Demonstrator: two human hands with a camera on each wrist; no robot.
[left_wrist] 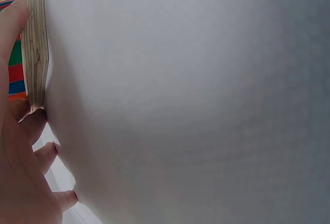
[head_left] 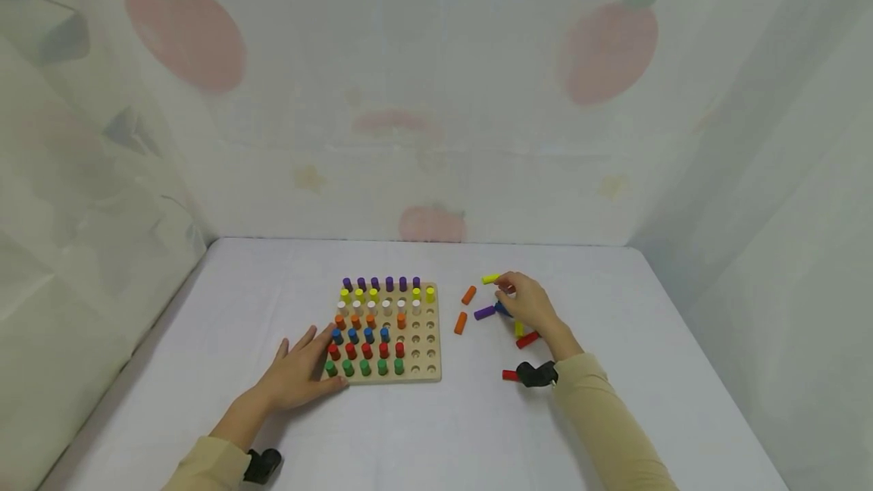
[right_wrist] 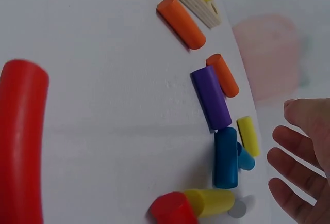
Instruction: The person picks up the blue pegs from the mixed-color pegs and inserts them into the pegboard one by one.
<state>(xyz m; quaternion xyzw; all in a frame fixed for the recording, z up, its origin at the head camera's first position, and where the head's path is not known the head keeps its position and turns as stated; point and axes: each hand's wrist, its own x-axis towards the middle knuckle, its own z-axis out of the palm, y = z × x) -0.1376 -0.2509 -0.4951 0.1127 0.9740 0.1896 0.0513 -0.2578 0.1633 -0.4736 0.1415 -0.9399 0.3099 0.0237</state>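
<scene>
A wooden peg board (head_left: 423,347) lies on the table, with rows of colored pegs upright in it. My left hand (head_left: 293,377) rests at its near left corner, fingers spread and thumb along the front edge. In the left wrist view, the thumb (left_wrist: 11,28) overlaps the board's layered side (left_wrist: 35,53). My right hand (head_left: 530,301) reaches over loose pegs right of the board, its fingertips near a yellow peg (head_left: 490,279). In the right wrist view its fingers (right_wrist: 296,170) are loosely bent, with nothing seen between them. Blue pegs (right_wrist: 226,157) and a purple peg (right_wrist: 211,97) lie beside it.
Two orange pegs (head_left: 461,323) lie between the board and the right hand. Red pegs (head_left: 527,339) and another yellow peg (head_left: 519,329) lie under the right wrist. One more red peg (head_left: 509,375) is nearer the front. A printed curtain (head_left: 436,173) hangs behind the table (head_left: 273,264).
</scene>
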